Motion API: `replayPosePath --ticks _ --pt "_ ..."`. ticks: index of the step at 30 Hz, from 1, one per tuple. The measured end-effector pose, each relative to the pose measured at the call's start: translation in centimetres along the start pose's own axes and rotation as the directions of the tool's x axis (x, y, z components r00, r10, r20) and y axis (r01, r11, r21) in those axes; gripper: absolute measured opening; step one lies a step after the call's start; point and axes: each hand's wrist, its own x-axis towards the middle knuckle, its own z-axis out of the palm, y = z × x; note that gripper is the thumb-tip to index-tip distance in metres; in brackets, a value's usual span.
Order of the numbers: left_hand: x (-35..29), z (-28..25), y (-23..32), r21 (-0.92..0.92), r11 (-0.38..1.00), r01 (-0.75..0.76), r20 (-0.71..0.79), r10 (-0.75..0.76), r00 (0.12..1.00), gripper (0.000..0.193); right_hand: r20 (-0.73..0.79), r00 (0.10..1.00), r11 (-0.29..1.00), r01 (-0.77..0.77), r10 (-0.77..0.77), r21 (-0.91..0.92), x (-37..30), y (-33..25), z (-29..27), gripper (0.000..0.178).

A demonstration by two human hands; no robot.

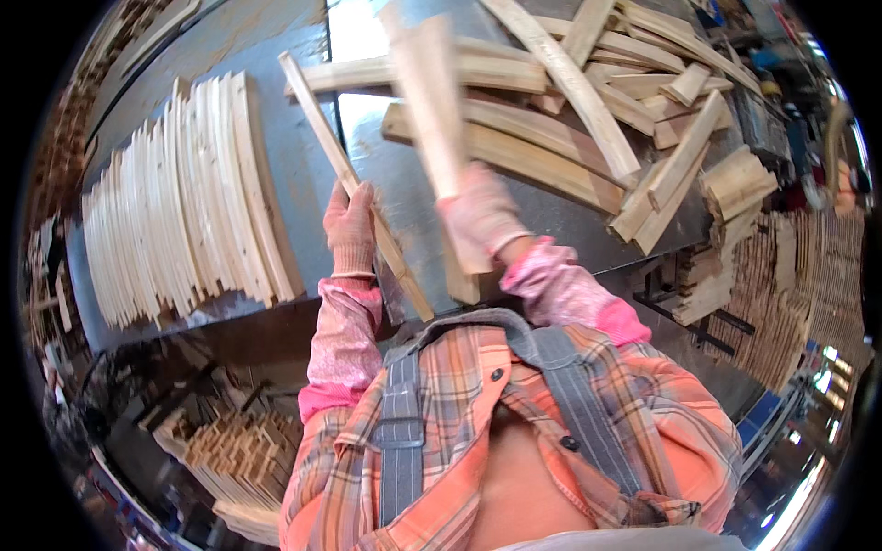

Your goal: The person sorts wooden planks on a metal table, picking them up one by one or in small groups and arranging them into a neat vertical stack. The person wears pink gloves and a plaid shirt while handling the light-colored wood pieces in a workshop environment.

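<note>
My left hand (351,225), in a pale pink knit glove, is closed around a long, narrow wooden strip (319,121). The strip slants from the table toward my chest, its near end beside my apron strap. My right hand (480,213), gloved alike, grips a wider wooden board (430,110), which is smeared by motion at its far end. Under that hand the near end of a piece of wood (462,283) shows at the table edge. Left of my left hand, many pale strips (184,193) lie side by side in a tidy row.
A loose heap of boards (570,101) covers the far right of the metal table (308,197). Stacked wood (790,285) stands beyond the table's right edge. Another stack of wood pieces (243,450) sits below at the left.
</note>
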Motion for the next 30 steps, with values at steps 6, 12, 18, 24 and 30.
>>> replayPosePath --ticks 6,12,18,24,30 --pt "-0.7 5.3 1.9 0.819 0.57 0.061 -0.151 0.112 0.982 0.123 0.471 0.791 0.877 0.475 -0.39 -0.073 -0.3 -2.2 1.3 0.061" --pt "-1.5 6.0 3.8 0.776 0.623 0.098 -0.214 0.114 0.97 0.101 -0.183 0.808 0.63 0.272 -0.56 -0.728 17.8 2.3 -7.5 0.062" --pt "-1.7 0.9 0.3 0.515 0.857 -0.023 -0.307 0.209 0.928 0.088 0.338 0.89 0.866 0.408 -0.307 -0.288 14.3 1.0 -9.0 0.056" --pt "-1.9 6.7 2.0 0.617 0.785 0.049 -0.232 0.122 0.965 0.123 0.569 0.753 0.938 0.332 -0.329 0.104 0.2 4.1 0.3 0.066" --pt "-1.5 6.9 2.9 0.855 0.472 0.215 -0.301 0.113 0.947 0.135 -0.299 0.856 0.9 0.356 -0.422 -0.251 7.7 9.0 -11.0 0.079"
